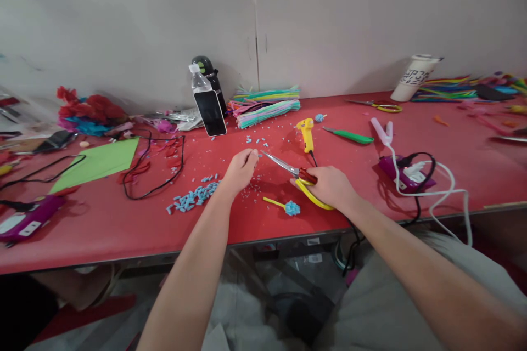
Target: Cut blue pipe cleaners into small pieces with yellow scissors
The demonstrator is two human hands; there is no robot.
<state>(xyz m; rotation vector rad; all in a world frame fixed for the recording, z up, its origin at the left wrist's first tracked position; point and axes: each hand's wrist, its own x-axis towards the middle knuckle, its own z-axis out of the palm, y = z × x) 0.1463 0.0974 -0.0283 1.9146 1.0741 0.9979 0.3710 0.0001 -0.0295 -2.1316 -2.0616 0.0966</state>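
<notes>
- Pale panels back a red surface before me.
- Right hand clamped on yellow-and-red-handled scissors.
- Left hand, apart from the right, pinches a small blue piece just beside the scissors' tips.
- Blue snippets lie heaped beside the left forearm; a yellow-stemmed blue cluster rests near the surface's front edge.

Smartphone stands on end in front of a white-capped clear plastic bottle and a black flask, near the pale partition. White tumbler with dark lettering noted at right. Light-green sheet lies flat at left; crumpled red and blue material behind it. Purple power strip observed at left edge; second purple power strip, plugs inserted, at right.
</notes>
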